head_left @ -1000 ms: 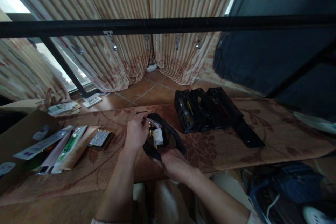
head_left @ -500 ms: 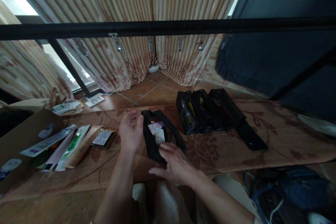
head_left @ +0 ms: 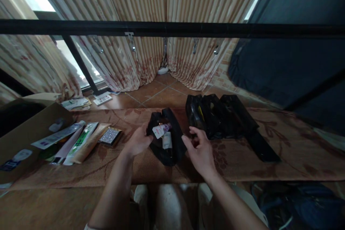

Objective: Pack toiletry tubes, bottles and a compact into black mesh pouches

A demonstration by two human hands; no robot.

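A small black pouch (head_left: 176, 133) stands open on the patterned cloth in front of me. Inside it lie a small tube with a pink and purple label (head_left: 161, 130) and a bottle with a white label (head_left: 167, 140). My left hand (head_left: 137, 140) pinches the pouch's left rim, its fingertips partly hidden behind the edge. On the other side, my right hand (head_left: 199, 151) is held close to the right rim, thumb and fingers apart with nothing between them. Whether its thumb touches the rim I cannot tell.
Several black mesh compartments (head_left: 221, 116) with a flap lie to the right. At left are several tubes (head_left: 81, 143), a glittery square case (head_left: 110, 136) and a cardboard box (head_left: 32, 125). A black rail (head_left: 172, 29) crosses ahead, before striped curtains.
My right hand has come out of the pouch and moved to its right side, uncovering the white-labelled bottle. My left hand stays at the left rim. The view has shifted slightly.
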